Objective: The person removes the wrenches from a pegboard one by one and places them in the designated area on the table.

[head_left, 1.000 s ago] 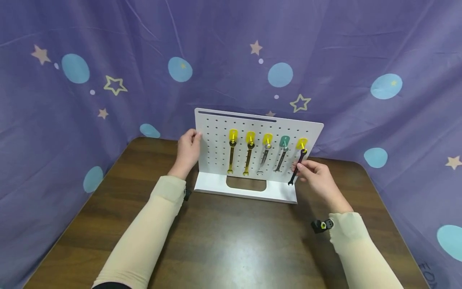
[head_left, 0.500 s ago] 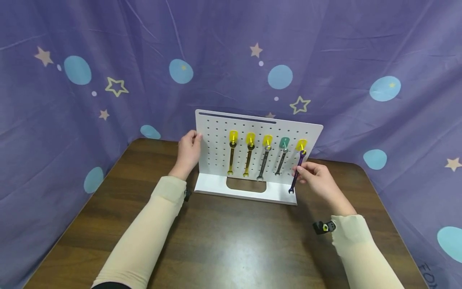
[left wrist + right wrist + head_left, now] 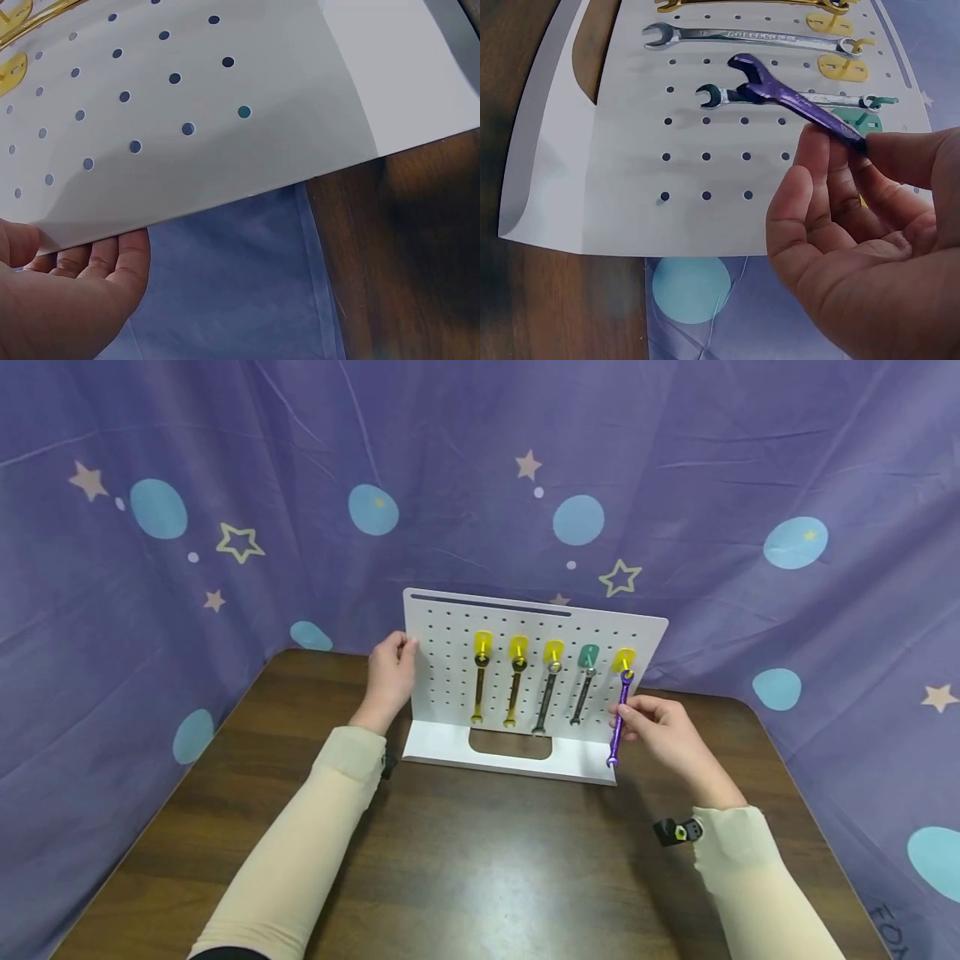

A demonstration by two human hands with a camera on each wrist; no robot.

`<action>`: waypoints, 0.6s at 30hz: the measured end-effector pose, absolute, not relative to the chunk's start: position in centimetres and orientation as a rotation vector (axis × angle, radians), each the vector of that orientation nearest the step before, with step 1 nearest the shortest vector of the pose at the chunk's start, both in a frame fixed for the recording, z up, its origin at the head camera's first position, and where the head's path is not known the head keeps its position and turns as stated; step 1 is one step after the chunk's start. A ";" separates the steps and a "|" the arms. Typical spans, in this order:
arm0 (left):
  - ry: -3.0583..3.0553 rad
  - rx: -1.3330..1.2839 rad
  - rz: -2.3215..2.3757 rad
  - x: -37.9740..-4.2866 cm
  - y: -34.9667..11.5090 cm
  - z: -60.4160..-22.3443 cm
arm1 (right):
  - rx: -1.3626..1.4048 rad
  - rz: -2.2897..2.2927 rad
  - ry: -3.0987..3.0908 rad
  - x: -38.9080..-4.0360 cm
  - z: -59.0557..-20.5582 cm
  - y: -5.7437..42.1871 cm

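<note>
A white pegboard [image 3: 442, 737] stands upright on its bent base. My left hand [image 3: 390, 681] grips its left edge, thumb in front and fingers curled behind, as the left wrist view shows. At the right end, my right hand [image 3: 660, 731] pinches a purple combination wrench [image 3: 617, 731] mid-shaft between thumb and fingers. The wrench's upper end is at the rightmost yellow hook [image 3: 623, 658], and its open-ended jaw points down. In the right wrist view that jaw overlaps a small silver wrench [image 3: 810, 98], while the right fingers [image 3: 817, 195] hide the purple wrench's upper end.
Two gold wrenches [image 3: 513, 697] hang on yellow hooks to the left. A larger silver wrench [image 3: 547, 702] hangs in the middle, beside the small one on a green hook [image 3: 588, 655]. The brown wooden table [image 3: 450, 852] extends in front; a purple curtain [image 3: 465, 460] hangs behind.
The purple wrench's lower end has swung down and slightly right, with the right hand staying close to the same spot. The left hand keeps its grip on the board.
</note>
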State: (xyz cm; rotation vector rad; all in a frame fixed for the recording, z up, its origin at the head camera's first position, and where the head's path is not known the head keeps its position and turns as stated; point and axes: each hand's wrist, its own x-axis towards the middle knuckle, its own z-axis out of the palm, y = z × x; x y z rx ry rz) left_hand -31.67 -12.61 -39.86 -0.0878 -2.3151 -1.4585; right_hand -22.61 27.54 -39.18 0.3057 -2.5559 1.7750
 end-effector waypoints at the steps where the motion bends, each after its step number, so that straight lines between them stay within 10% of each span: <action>1: -2.316 -0.088 -1.457 -31.7 -12.6 -39.9 | 0.305 1.780 -2.553 -22.6 -39.1 27.5; 18: -2.321 -0.093 -1.451 -31.7 -12.7 -40.0 | 0.253 1.902 -2.487 -21.9 -38.4 27.3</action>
